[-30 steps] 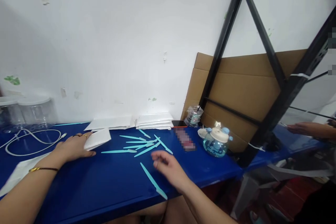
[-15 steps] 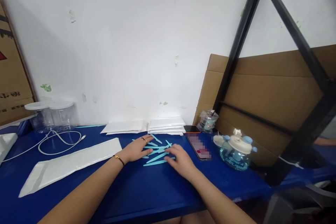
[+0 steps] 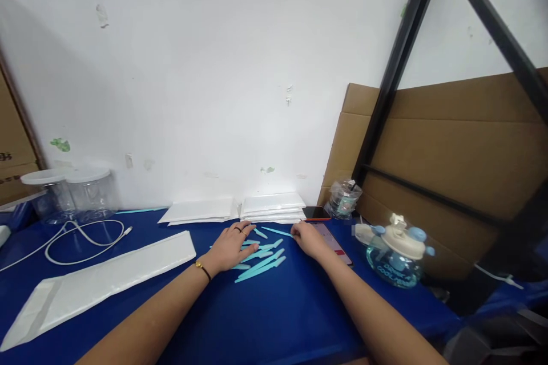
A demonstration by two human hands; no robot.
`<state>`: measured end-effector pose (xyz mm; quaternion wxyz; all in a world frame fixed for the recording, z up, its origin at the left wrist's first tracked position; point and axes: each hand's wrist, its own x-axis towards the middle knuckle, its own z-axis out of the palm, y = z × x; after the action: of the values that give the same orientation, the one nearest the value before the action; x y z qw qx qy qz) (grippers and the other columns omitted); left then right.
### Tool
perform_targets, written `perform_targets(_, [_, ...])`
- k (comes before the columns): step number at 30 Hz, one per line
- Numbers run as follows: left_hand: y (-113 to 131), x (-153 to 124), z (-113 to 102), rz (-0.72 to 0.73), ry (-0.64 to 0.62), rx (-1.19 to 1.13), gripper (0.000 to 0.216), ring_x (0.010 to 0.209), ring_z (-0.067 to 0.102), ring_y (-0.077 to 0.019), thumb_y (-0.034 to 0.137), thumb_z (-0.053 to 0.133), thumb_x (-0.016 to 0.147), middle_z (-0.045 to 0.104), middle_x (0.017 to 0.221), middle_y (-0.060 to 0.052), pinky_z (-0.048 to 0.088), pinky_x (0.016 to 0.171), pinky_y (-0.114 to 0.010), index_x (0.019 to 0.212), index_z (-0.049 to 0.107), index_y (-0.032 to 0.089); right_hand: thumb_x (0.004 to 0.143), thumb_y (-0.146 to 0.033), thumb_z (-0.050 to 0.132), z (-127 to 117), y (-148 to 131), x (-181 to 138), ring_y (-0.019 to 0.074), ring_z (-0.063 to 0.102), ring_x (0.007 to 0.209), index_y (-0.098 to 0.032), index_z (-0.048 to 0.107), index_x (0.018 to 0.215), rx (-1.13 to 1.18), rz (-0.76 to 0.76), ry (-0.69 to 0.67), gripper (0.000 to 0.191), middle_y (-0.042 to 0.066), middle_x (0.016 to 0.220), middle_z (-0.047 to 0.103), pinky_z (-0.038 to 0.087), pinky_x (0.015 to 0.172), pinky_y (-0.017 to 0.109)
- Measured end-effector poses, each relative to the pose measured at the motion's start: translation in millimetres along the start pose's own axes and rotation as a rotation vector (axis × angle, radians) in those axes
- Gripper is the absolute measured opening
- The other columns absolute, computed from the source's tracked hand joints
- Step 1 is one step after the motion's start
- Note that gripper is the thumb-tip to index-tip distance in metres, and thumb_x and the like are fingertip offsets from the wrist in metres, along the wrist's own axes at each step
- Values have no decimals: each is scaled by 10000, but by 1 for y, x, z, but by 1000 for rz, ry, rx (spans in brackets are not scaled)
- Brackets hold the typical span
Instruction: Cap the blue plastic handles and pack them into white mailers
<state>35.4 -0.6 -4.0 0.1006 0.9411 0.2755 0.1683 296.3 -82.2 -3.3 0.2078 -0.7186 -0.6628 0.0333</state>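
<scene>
Several thin light-blue eyebrow razors [image 3: 261, 269], slim tapered plastic sticks with a wider blade end, lie loosely on the blue table. My left hand [image 3: 233, 248] rests palm down over the left side of this pile, fingers stretched out, covering parts of some razors. At the pile's upper right, my right hand [image 3: 309, 240] pinches the end of one light-blue eyebrow razor [image 3: 276, 231], which points left. The fingertips partly hide that end. Under and beside the right wrist lies a phone [image 3: 331, 242].
White envelopes [image 3: 274, 203] are stacked by the wall, and a long white padded envelope [image 3: 115, 274] lies left. Clear jars [image 3: 92, 194] and a white cable [image 3: 88, 239] are at the far left. A water bottle [image 3: 396, 256] and wrapped cup [image 3: 343, 199] stand right.
My right hand has moved up and to the right, out of the pile, with one eyebrow razor in its fingers. The left hand stays on the pile. The view has shifted slightly.
</scene>
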Motion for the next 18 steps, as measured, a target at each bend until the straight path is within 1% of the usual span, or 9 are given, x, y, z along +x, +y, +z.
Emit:
perform_targets(4, [-12, 9, -1, -6, -49, 17, 559, 1236, 358, -245, 565, 247, 883, 441, 1338, -71, 290, 1007, -373, 1314, 417, 252, 726, -102, 577, 13, -15, 20, 150, 579, 805, -197, 681, 830, 124, -139, -54, 176, 35, 870, 634, 423, 735, 232])
perform_targets(6, [-12, 10, -3, -12, -41, 55, 546, 1172, 419, -252, 563, 252, 882, 511, 1248, -83, 316, 978, -387, 1265, 482, 249, 765, -142, 552, 17, -17, 20, 156, 589, 807, -199, 695, 846, 251, -209, -88, 174, 39, 872, 644, 439, 751, 252])
perform_targets(8, [-11, 7, -8, -10, -28, 82, 555, 1108, 465, -252, 589, 272, 865, 560, 1148, -87, 321, 968, -399, 1225, 523, 248, 818, -249, 524, 15, -14, 13, 185, 588, 892, -210, 685, 952, 384, -236, -117, 213, 60, 967, 645, 445, 805, 296])
perform_targets(9, [-11, 4, -13, -1, -28, 85, 571, 1109, 463, -256, 616, 298, 845, 564, 1135, -87, 308, 981, -406, 1223, 524, 252, 819, -321, 535, 12, -11, 8, 205, 566, 986, -226, 645, 1065, 428, -238, -142, 286, 69, 1078, 619, 432, 858, 323])
perform_targets(11, [-13, -4, -24, 40, -83, 73, 670, 1190, 397, -283, 690, 407, 754, 509, 1240, -85, 257, 1024, -427, 1279, 462, 277, 726, -453, 635, 5, -7, -2, 258, 424, 1208, -268, 446, 1307, 460, -249, -237, 638, 81, 1337, 453, 351, 983, 384])
perform_targets(13, [-17, -13, -36, 86, -220, 42, 903, 1278, 287, -324, 733, 557, 598, 369, 1392, -78, 213, 1051, -454, 1362, 328, 311, 570, -508, 740, 0, -7, -9, 307, 210, 1337, -285, 251, 1405, 428, -295, -376, 993, 80, 1466, 257, 203, 1074, 443])
perform_targets(14, [-20, -18, -40, 97, -296, 24, 1000, 1295, 258, -338, 730, 612, 532, 314, 1431, -74, 212, 1053, -462, 1382, 279, 322, 519, -519, 764, 0, -9, -12, 321, 133, 1358, -282, 203, 1418, 406, -320, -426, 1086, 80, 1487, 202, 136, 1092, 463])
perform_targets(16, [-23, -26, -45, 79, -375, -10, 1059, 1285, 279, -346, 709, 661, 480, 303, 1439, -73, 249, 1039, -457, 1386, 268, 327, 497, -545, 763, 3, -17, -15, 322, 73, 1368, -268, 189, 1423, 376, -343, -448, 1124, 80, 1494, 179, 71, 1103, 471])
perform_targets(18, [-23, -31, -43, 25, -337, -48, 971, 1239, 351, -324, 691, 653, 522, 378, 1387, -78, 306, 1012, -422, 1359, 338, 313, 534, -575, 731, 8, -28, -16, 310, 105, 1367, -261, 206, 1421, 366, -320, -414, 1078, 82, 1490, 191, 101, 1105, 455])
